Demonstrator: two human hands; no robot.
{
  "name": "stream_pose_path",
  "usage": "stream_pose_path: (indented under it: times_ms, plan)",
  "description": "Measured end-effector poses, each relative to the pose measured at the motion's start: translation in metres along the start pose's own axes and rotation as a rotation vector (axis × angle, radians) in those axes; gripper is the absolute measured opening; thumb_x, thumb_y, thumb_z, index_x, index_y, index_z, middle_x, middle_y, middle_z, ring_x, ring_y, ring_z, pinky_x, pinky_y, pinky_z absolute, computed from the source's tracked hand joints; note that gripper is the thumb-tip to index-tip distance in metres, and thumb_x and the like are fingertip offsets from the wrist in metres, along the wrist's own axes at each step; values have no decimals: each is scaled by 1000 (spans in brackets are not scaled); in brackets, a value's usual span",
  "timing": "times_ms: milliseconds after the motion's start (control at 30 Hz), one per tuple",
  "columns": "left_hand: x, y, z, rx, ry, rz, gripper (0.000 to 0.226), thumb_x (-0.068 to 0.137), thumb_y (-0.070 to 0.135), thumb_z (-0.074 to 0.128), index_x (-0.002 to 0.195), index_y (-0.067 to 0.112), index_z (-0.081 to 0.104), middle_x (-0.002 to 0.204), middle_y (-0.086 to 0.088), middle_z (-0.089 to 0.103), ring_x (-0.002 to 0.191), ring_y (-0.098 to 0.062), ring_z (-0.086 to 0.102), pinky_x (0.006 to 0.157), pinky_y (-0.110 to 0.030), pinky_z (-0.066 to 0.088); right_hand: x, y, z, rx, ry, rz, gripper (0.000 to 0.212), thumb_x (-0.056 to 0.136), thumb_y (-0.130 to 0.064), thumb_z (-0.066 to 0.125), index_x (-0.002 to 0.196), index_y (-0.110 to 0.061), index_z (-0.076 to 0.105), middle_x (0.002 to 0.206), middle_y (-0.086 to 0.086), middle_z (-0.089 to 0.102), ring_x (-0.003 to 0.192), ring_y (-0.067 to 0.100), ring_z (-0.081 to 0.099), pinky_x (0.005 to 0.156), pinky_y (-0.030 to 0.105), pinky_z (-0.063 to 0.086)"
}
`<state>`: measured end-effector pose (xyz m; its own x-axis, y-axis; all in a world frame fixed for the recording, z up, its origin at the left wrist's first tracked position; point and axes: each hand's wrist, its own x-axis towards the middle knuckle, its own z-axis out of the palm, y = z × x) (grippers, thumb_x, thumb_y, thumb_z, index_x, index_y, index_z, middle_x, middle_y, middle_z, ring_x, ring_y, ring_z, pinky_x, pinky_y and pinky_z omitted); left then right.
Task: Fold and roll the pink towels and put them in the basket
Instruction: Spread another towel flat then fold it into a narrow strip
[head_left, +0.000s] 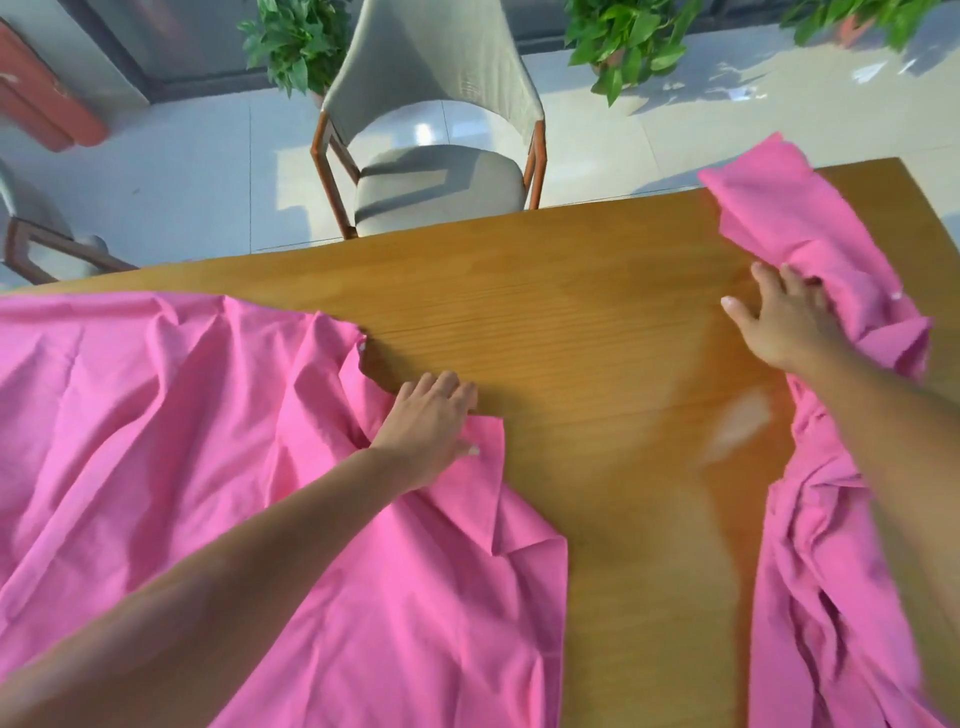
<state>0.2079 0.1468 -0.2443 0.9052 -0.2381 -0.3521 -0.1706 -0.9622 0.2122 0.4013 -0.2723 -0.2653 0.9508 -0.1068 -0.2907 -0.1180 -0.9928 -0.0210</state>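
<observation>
— What do the towels look like?

— Two spreads of bright pink towel cloth, thin and creased. The left pink towel lies wide and rumpled over the left side of the wooden counter, from near the far edge down to the near edge, with a folded corner flap pointing toward the middle. The right pink towel is bunched into a long crumpled strip along the right edge, running from the far right corner to the near edge.

— And the hands?

— The left hand rests palm down on the inner edge of the left towel, fingers bent a little, fingertips on the bare wood, thumb on the flap; I cannot tell whether it pinches the cloth. The right hand reaches to the right strip, fingers spread and fairly straight, its far side touching the bunched cloth. It looks open, though cloth hides some fingers.

— Between them?

— Bare wood, the towels well apart.
</observation>
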Motion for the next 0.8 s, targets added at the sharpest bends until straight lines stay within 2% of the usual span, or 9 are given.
stream_pose_path:
  times_ms: [133, 233, 267, 333, 433, 533, 633, 733, 800]
  plan:
    - [21, 1, -5, -74, -45, 71, 23, 98, 37, 60, 112, 18, 60, 113, 1, 48, 109, -24, 52, 88, -37, 40, -6, -17, 12, 61, 245, 63, 68, 97, -56, 43, 151, -16, 31, 161, 15, 23, 149, 44, 12, 120, 55, 10]
    - [52, 11, -28, -313, 160, 23, 11, 100, 23, 57, 108, 15, 57, 113, -2, 52, 91, -30, 60, 69, -42, 48, -39, -76, 28, 380, 330, -142, 45, 98, -36, 55, 132, -6, 56, 139, 19, 52, 134, 40, 40, 114, 49, 28]
    - [67, 15, -39, -335, 251, 15, 9, 99, 19, 55, 107, 15, 57, 114, -3, 53, 88, -30, 60, 66, -41, 46, -51, -97, 32, 561, 292, -178, 36, 98, -33, 56, 118, -4, 65, 128, 18, 61, 125, 37, 50, 109, 45, 36]
    - [97, 23, -63, -328, 348, 41, 10, 96, 14, 53, 105, 16, 59, 114, -3, 56, 88, -31, 60, 66, -41, 47, -78, -135, 29, 945, 91, -146, 42, 100, -42, 53, 97, -5, 72, 107, 11, 72, 105, 27, 64, 94, 39, 49]
    - [128, 40, -85, -247, 300, 150, 14, 95, 10, 52, 105, 16, 60, 109, -2, 61, 89, -32, 61, 73, -46, 49, -100, -168, 12, 1379, -380, -175, 59, 89, -68, 48, 102, -16, 72, 96, 3, 76, 89, 20, 73, 74, 31, 56]
    - [141, 59, -86, -273, 275, 182, 9, 95, 12, 53, 100, 12, 59, 101, -3, 64, 87, -31, 61, 75, -46, 49, -109, -170, -1, 1357, -467, -255, 53, 81, -64, 67, 115, -23, 68, 106, 2, 75, 97, 19, 73, 75, 35, 60]
    - [153, 68, -87, -345, 363, 113, 12, 94, 8, 51, 101, 9, 60, 101, -7, 65, 87, -34, 60, 76, -46, 47, -104, -163, 2, 1168, -422, -255, 41, 84, -28, 80, 120, -19, 64, 110, 0, 74, 101, 18, 71, 82, 40, 59]
    - [157, 66, -89, -446, 441, 103, 15, 93, 5, 50, 105, 8, 60, 104, -7, 65, 92, -32, 60, 79, -45, 47, -96, -161, -2, 887, -131, -211, 10, 95, -20, 63, 99, -13, 68, 90, 2, 72, 85, 21, 67, 73, 36, 51]
    - [149, 59, -86, -492, 447, 123, 21, 96, 11, 55, 117, 9, 59, 118, -6, 65, 103, -28, 62, 84, -41, 48, -80, -153, -12, 828, 20, -144, 21, 100, -20, 53, 84, -14, 64, 71, -4, 61, 70, 20, 55, 61, 36, 39]
